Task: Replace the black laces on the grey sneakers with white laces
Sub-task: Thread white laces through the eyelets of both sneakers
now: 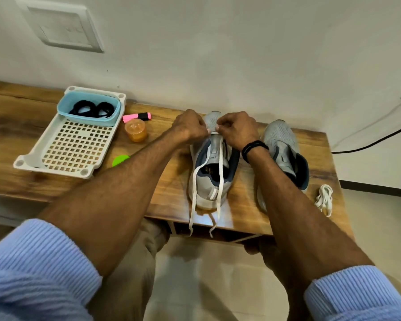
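Observation:
Two grey sneakers stand side by side on the wooden table, toes toward the wall. Over the toe end of the left sneaker (212,177), my left hand (190,127) and my right hand (236,128) each pinch a white lace (220,172) at the lowest eyelets. The lace's two ends trail back over the heel and hang off the table's front edge. The right sneaker (281,144) has no lace. A bundled second white lace (324,199) lies to its right. The black laces (92,110) sit coiled in a light blue tub (66,105).
The tub stands in a white perforated tray (72,147) at the left. A pink highlighter (137,117), an orange jar (136,130) and a green lid (120,160) lie between tray and sneakers. A black cable (380,140) runs along the wall at right.

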`<state>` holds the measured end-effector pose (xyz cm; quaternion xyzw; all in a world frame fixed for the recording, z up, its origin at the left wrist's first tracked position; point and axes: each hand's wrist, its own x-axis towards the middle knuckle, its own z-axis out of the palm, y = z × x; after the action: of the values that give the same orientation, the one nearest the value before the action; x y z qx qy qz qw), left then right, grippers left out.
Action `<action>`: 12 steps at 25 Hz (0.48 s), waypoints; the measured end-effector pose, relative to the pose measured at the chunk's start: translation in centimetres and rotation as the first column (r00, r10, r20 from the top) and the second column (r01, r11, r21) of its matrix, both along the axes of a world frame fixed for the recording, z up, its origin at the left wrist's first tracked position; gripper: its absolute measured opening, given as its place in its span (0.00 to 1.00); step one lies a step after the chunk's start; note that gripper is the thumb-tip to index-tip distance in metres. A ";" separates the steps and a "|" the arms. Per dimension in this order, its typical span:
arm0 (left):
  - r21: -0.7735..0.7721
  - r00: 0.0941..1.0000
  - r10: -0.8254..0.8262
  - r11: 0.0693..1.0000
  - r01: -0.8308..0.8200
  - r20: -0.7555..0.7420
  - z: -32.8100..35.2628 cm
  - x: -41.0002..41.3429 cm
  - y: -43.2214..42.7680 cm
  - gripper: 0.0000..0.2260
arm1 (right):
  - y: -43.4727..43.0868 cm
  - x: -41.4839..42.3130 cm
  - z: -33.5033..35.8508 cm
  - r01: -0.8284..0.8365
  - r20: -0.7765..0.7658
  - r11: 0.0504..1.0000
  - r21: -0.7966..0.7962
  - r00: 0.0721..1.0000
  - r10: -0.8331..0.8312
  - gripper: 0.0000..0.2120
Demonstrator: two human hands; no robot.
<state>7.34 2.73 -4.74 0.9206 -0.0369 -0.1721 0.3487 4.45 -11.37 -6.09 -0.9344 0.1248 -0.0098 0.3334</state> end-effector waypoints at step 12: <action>-0.017 0.965 -0.152 0.988 0.152 -0.213 -3.0 0.1 0.0 0.34 | 2.5 1.1 -0.5 -0.038 0.014 0.931 -0.363 0.999 0.046 0.09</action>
<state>7.47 2.77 -7.70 0.8911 -0.0699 -0.2963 0.3364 5.57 -8.82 -6.59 -0.9821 0.0972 -0.0361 0.1571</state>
